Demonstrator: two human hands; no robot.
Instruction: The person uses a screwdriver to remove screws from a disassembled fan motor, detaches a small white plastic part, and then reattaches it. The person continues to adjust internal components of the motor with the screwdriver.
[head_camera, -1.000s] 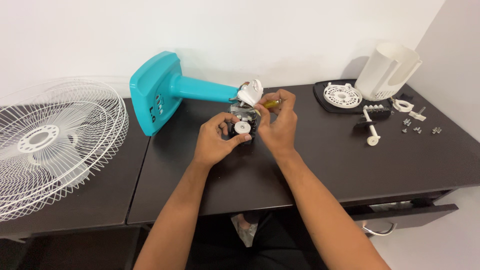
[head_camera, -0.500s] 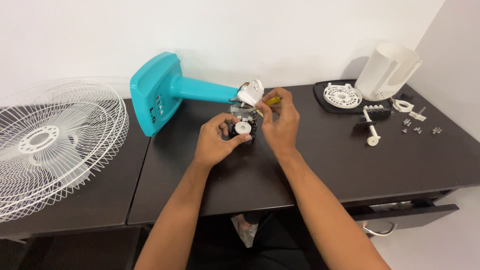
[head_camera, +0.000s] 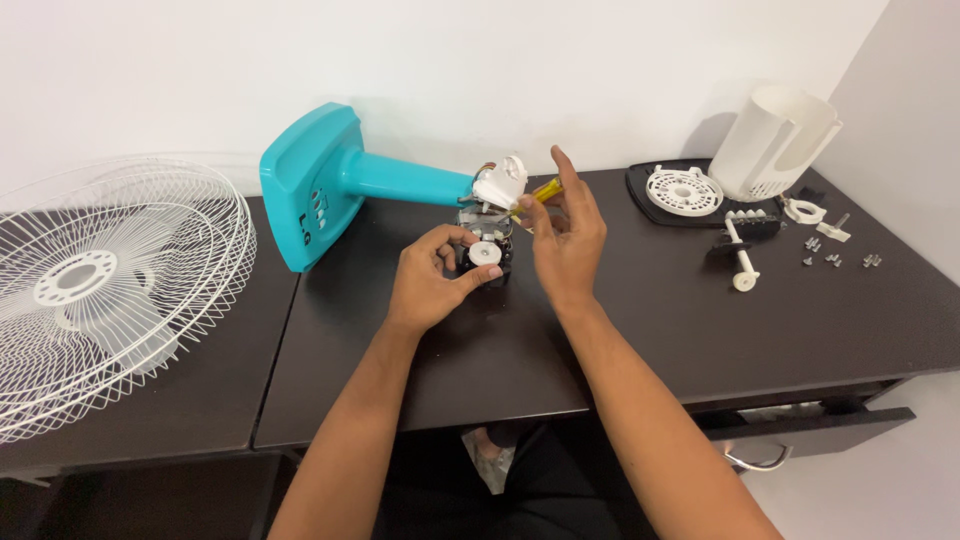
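Observation:
A teal fan stand (head_camera: 330, 180) lies on its side on the dark desk (head_camera: 500, 360), its neck pointing right to a white joint piece (head_camera: 500, 183). Below that joint sits the fan motor (head_camera: 487, 255), black with a white hub. My left hand (head_camera: 430, 282) grips the motor from the left, thumb and fingers around it. Just to the right, my right hand (head_camera: 568, 238) holds a yellow-handled screwdriver (head_camera: 540, 192) between thumb and fingers, index finger raised, its tip toward the joint.
A white wire fan grille (head_camera: 90, 290) rests on the left desk section. At the right stand a white motor housing (head_camera: 775, 140), a black plate with a white disc (head_camera: 683, 190), a white shaft part (head_camera: 740, 265) and several small screws (head_camera: 835, 258). A drawer (head_camera: 810, 430) hangs open below.
My right hand has opened up and lifted slightly, its index finger now raised off the screwdriver. My left hand stays on the motor.

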